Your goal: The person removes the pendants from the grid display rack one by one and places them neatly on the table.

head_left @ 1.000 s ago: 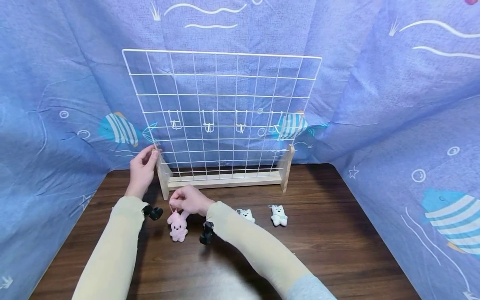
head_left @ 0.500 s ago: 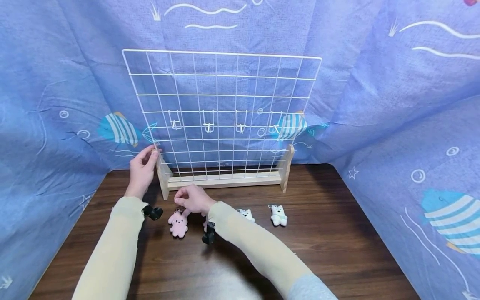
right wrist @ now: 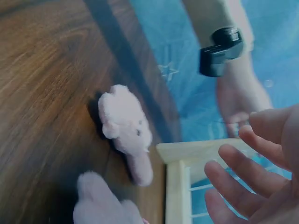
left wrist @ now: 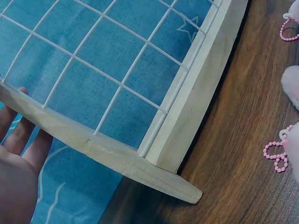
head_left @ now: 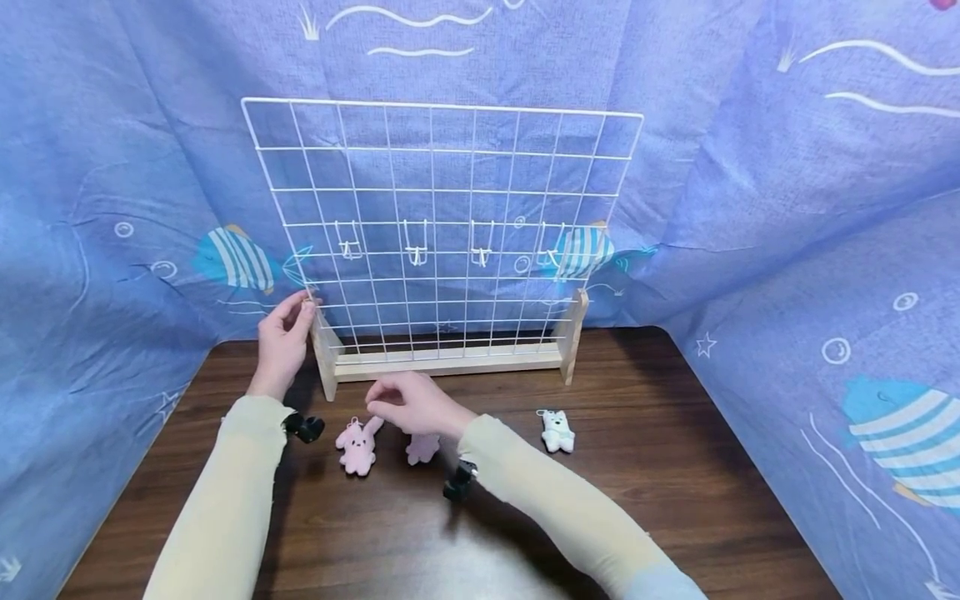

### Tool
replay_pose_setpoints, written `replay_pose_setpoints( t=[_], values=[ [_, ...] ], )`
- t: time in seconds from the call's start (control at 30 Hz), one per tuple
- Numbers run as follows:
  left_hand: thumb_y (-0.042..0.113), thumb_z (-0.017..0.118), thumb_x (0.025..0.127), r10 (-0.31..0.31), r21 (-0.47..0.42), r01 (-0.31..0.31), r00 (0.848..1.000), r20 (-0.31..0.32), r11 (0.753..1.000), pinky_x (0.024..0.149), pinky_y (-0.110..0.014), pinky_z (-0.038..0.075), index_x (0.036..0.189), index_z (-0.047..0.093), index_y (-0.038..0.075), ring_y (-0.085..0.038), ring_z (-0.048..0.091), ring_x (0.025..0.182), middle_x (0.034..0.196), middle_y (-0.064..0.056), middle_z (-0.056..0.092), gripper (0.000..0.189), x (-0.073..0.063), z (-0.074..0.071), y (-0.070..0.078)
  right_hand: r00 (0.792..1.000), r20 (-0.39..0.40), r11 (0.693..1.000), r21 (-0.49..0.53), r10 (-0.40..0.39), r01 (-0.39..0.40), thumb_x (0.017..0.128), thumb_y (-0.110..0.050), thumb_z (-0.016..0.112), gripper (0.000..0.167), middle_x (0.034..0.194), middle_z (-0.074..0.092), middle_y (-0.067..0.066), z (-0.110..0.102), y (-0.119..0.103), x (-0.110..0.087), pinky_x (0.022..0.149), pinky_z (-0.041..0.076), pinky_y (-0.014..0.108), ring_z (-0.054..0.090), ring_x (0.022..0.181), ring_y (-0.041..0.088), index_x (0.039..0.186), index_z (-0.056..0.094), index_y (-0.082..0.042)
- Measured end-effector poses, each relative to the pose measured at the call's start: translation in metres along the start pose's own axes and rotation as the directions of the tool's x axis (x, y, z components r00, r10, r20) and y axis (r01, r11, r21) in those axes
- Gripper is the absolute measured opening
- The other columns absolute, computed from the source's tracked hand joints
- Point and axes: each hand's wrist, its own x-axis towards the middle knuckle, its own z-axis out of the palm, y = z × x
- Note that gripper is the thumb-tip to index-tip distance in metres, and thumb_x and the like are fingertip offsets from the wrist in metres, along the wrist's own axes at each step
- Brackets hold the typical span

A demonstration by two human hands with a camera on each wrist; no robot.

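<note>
My left hand (head_left: 285, 337) grips the top of the left wooden upright (left wrist: 88, 144) of a white wire grid rack (head_left: 450, 193); its fingers go behind the wood in the left wrist view. My right hand (head_left: 420, 403) holds nothing, its fingers spread apart in the right wrist view. Left of it a pink plush bunny keychain (head_left: 357, 450) lies face up on the table. A second pink plush keychain (head_left: 422, 447) lies under that hand, its upper part hidden. To the right lies a white plush keychain (head_left: 557, 431). Pink bead chain (left wrist: 276, 154) shows in the left wrist view.
Several white hooks (head_left: 417, 254) hang in a row on the grid. The rack's wooden base bar (head_left: 450, 362) stands at the back of the dark wooden table (head_left: 675, 483). Blue fish-print cloth (head_left: 787, 208) hangs behind and at both sides.
My right hand has let go of the left pink bunny's chain and moved right, over the second pink plush. The bunny now lies flat. My right sleeve now covers one white plush.
</note>
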Motion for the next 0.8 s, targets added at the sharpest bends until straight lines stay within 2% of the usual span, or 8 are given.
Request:
replay_pose_setpoints(
  t=[0.1, 0.2, 0.3, 0.47, 0.57, 0.67, 0.73, 0.8],
  values=[
    [0.012, 0.06, 0.108, 0.005, -0.002, -0.005, 1.0, -0.003, 1.0, 0.085, -0.01, 0.049, 0.14, 0.061, -0.008, -0.002, 0.067, 0.105, 0.131, -0.028, 0.068, 0.038, 0.002, 0.0, -0.002, 1.0, -0.016, 0.999, 0.036, -0.025, 0.026, 0.104, -0.026, 0.067, 0.016, 0.114, 0.075, -0.01, -0.017, 0.002, -0.021, 0.097, 0.05, 0.02, 0.068, 0.104, 0.003, 0.115, 0.075, -0.017],
    [0.013, 0.061, 0.108, 0.004, -0.007, -0.004, 1.0, -0.002, 1.0, 0.084, -0.011, 0.049, 0.139, 0.062, -0.008, -0.006, 0.067, 0.105, 0.126, -0.016, 0.074, 0.038, 0.003, 0.0, -0.001, 0.999, -0.043, 0.998, 0.055, -0.034, 0.036, 0.104, -0.024, 0.067, 0.016, 0.115, 0.075, -0.007, -0.033, 0.006, -0.043, 0.101, 0.051, 0.025, 0.067, 0.109, 0.002, 0.116, 0.075, -0.016],
    [0.013, 0.06, 0.108, -0.002, -0.006, 0.002, 1.0, 0.007, 1.0, 0.084, -0.011, 0.049, 0.14, 0.061, -0.008, -0.009, 0.066, 0.105, 0.123, -0.01, 0.075, 0.038, 0.001, 0.0, 0.005, 0.997, -0.07, 0.995, 0.094, -0.013, 0.02, 0.104, -0.022, 0.067, 0.017, 0.115, 0.076, -0.002, -0.047, 0.014, -0.068, 0.102, 0.053, 0.03, 0.067, 0.108, 0.004, 0.116, 0.074, -0.013],
    [0.014, 0.057, 0.11, -0.017, 0.048, 0.016, 1.0, 0.019, 0.999, 0.084, -0.011, 0.048, 0.144, 0.058, -0.006, -0.006, 0.064, 0.105, 0.131, -0.025, 0.068, 0.04, -0.003, 0.001, 0.01, 0.991, -0.13, 0.988, 0.154, 0.039, -0.018, 0.103, -0.019, 0.068, 0.019, 0.114, 0.075, 0.002, -0.065, 0.029, -0.108, 0.1, 0.055, 0.033, 0.069, 0.107, 0.011, 0.119, 0.074, -0.009],
    [0.017, 0.054, 0.111, -0.022, 0.093, 0.018, 0.999, 0.036, 0.996, 0.085, -0.009, 0.046, 0.149, 0.056, -0.001, 0.001, 0.061, 0.104, 0.137, -0.031, 0.063, 0.042, -0.001, -0.001, 0.0, 0.98, -0.195, 0.99, 0.141, 0.049, -0.021, 0.104, -0.019, 0.068, 0.017, 0.114, 0.075, 0.003, -0.073, 0.04, -0.13, 0.097, 0.057, 0.034, 0.071, 0.106, 0.013, 0.118, 0.074, -0.011],
    [0.02, 0.053, 0.112, -0.01, 0.14, 0.0, 0.997, 0.074, 0.99, 0.086, -0.007, 0.044, 0.153, 0.053, 0.003, 0.005, 0.059, 0.104, 0.139, -0.032, 0.061, 0.045, 0.002, -0.007, -0.012, 0.961, -0.272, 0.995, 0.091, 0.054, -0.03, 0.104, -0.019, 0.068, 0.016, 0.113, 0.076, 0.001, -0.083, 0.05, -0.149, 0.093, 0.059, 0.034, 0.071, 0.104, 0.013, 0.118, 0.074, -0.013],
    [0.022, 0.053, 0.112, -0.004, 0.19, -0.018, 0.994, 0.112, 0.982, 0.089, -0.009, 0.043, 0.157, 0.048, 0.006, 0.0, 0.059, 0.109, 0.14, -0.03, 0.061, 0.048, 0.001, -0.012, -0.017, 0.946, -0.318, 0.997, 0.06, 0.066, -0.05, 0.103, -0.019, 0.069, 0.016, 0.112, 0.076, 0.0, -0.091, 0.057, -0.16, 0.088, 0.059, 0.034, 0.071, 0.102, 0.013, 0.118, 0.074, -0.015],
    [0.024, 0.054, 0.111, -0.004, 0.235, -0.032, 0.988, 0.155, 0.972, 0.1, -0.018, 0.045, 0.163, 0.039, 0.009, -0.013, 0.06, 0.122, 0.144, -0.029, 0.059, 0.055, -0.002, -0.018, -0.018, 0.928, -0.36, 0.996, 0.038, 0.092, -0.084, 0.103, -0.019, 0.069, 0.017, 0.113, 0.076, -0.001, -0.1, 0.062, -0.17, 0.087, 0.06, 0.034, 0.072, 0.101, 0.014, 0.119, 0.074, -0.015]
  ],
)
